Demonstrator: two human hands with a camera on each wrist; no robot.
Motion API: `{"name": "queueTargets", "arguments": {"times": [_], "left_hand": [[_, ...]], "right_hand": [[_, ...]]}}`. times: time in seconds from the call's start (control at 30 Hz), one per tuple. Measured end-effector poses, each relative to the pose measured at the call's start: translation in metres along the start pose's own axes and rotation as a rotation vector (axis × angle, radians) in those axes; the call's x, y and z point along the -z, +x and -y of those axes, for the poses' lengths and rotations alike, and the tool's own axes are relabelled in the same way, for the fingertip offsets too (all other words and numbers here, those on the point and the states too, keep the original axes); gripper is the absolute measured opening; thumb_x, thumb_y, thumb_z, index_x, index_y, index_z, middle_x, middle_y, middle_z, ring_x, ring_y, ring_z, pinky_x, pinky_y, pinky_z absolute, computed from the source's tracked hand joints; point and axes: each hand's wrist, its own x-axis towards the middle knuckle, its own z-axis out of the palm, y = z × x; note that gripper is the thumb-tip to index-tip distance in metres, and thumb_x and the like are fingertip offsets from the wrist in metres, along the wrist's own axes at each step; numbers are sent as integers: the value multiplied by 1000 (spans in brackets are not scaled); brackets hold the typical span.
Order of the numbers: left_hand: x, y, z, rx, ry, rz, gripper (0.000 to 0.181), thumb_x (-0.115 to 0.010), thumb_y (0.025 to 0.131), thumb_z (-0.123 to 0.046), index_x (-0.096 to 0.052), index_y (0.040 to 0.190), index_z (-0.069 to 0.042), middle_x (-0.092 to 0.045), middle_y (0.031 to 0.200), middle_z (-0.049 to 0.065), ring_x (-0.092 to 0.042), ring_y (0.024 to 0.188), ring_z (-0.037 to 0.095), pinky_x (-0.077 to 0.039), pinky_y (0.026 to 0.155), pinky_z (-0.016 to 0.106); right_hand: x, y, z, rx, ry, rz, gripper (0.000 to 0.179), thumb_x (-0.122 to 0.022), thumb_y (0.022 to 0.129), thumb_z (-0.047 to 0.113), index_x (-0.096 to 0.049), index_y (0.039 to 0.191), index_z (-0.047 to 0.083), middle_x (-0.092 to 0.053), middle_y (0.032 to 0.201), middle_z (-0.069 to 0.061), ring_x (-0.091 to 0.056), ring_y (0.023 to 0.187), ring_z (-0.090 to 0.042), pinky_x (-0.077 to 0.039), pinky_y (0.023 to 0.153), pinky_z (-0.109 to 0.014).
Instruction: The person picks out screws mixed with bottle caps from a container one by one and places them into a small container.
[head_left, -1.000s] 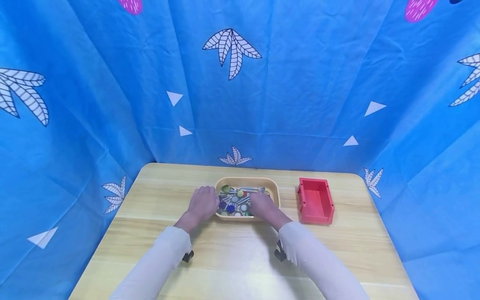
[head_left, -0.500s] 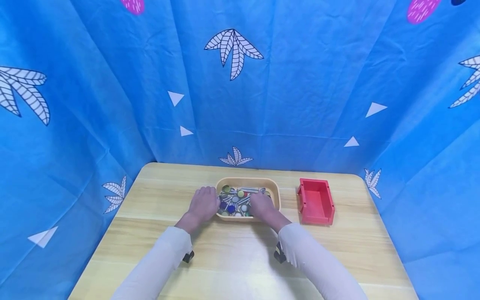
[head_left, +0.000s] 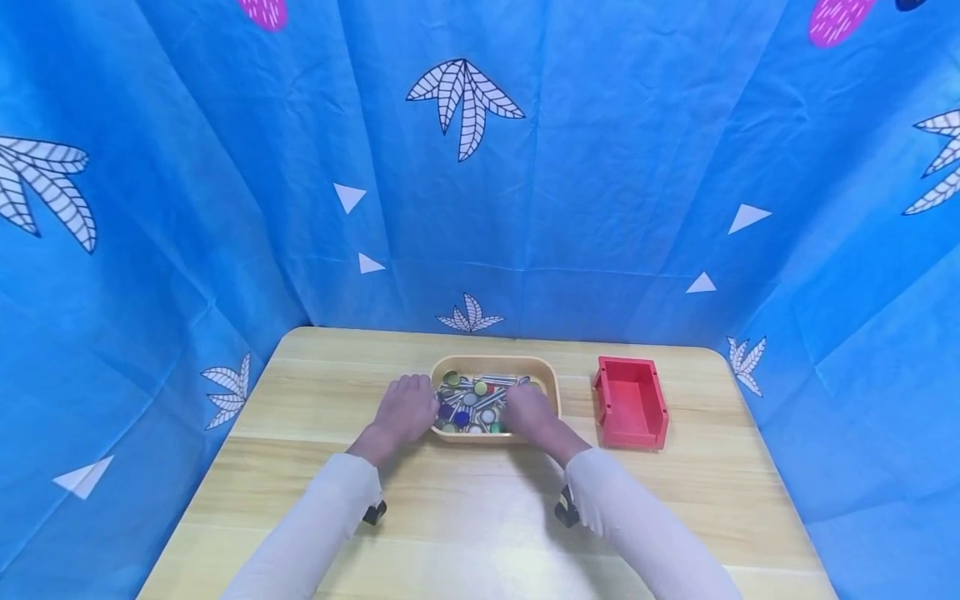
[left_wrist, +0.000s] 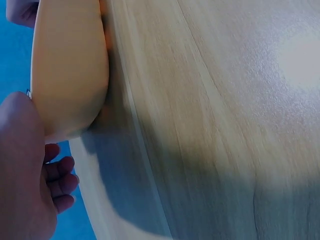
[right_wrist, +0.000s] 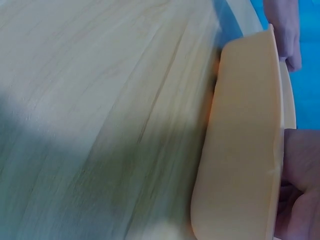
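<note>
A shallow tan plastic tray [head_left: 495,364] lies on the table in the head view. It holds a mix of round, cap-like pieces [head_left: 462,418] in blue, green and white, and thin silver rods [head_left: 498,380] that look like nails or bolts. At its left end, my left hand [head_left: 407,408] grips the rim, thumb along the edge and fingers curled outside in the left wrist view. My right hand [head_left: 529,412] reaches over the front wall into the tray's right part, fingers bent. Its fingertips are hidden, so anything between them cannot be seen.
To the right of the tray stands a red open-fronted bin [head_left: 632,402] with nothing visible inside. A pale wooden table [head_left: 465,517] carries both containers. Blue printed cloth [head_left: 480,208] hangs close behind and along both sides.
My right hand has shifted slightly to the right inside the tray, showing more of a green piece near it. The left hand, tray and red bin stay in place.
</note>
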Motion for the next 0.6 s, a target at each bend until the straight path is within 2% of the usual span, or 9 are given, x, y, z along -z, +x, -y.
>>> {"name": "queueTargets", "arguments": {"times": [0.13, 0.23, 0.33, 0.43, 0.5, 0.53, 0.6], "left_hand": [[1, 0, 1, 7, -28, 13, 28, -42, 102, -28, -55, 107, -4, -56, 94, 7, -50, 91, 25, -44, 87, 42], [1, -1, 1, 8, -38, 21, 28, -41, 102, -28, -55, 109, -4, -56, 95, 7, -51, 92, 25, -44, 88, 42], [1, -1, 2, 6, -40, 20, 28, -41, 102, -29, -55, 109, -5, -56, 95, 7, -51, 92, 25, -44, 89, 41], [1, -1, 2, 9, -50, 24, 27, -41, 102, -28, -54, 108, -5, -55, 94, 6, -49, 90, 24, -43, 86, 39], [1, 0, 2, 12, -55, 22, 26, -42, 102, -27, -54, 107, -6, -55, 92, 6, -48, 89, 23, -42, 84, 38], [1, -1, 2, 14, -59, 21, 25, -42, 102, -27, -54, 106, -6, -55, 92, 6, -48, 88, 23, -42, 82, 38], [1, -1, 1, 15, -63, 17, 23, -43, 103, -26, -54, 105, -6, -55, 91, 6, -49, 88, 23, -41, 82, 37]], "right_hand": [[6, -3, -4, 10, 29, -4, 35, -70, 78, 3, -51, 53, 16, -59, 64, -1, -49, 61, -17, -44, 57, -28], [11, -5, -6, 46, 57, -10, 40, -67, 79, 2, -44, 50, 18, -54, 60, 0, -45, 58, -16, -40, 56, -27], [15, -5, -9, 98, 83, -14, 40, -67, 84, 2, -47, 52, 15, -54, 58, 0, -45, 57, -15, -41, 56, -28], [16, -6, -14, 144, 122, -19, 24, -71, 89, 5, -65, 65, 9, -63, 67, -2, -53, 63, -15, -49, 61, -30], [17, -7, -17, 155, 151, -10, 9, -73, 91, 7, -74, 83, 4, -70, 80, -5, -61, 73, -16, -56, 69, -31], [18, -8, -18, 159, 169, -6, 6, -74, 91, 8, -76, 92, 2, -73, 87, -8, -64, 78, -18, -59, 73, -32], [20, -9, -21, 176, 192, -8, 16, -76, 90, 8, -76, 104, -1, -75, 97, -11, -68, 87, -21, -61, 80, -34]]}}
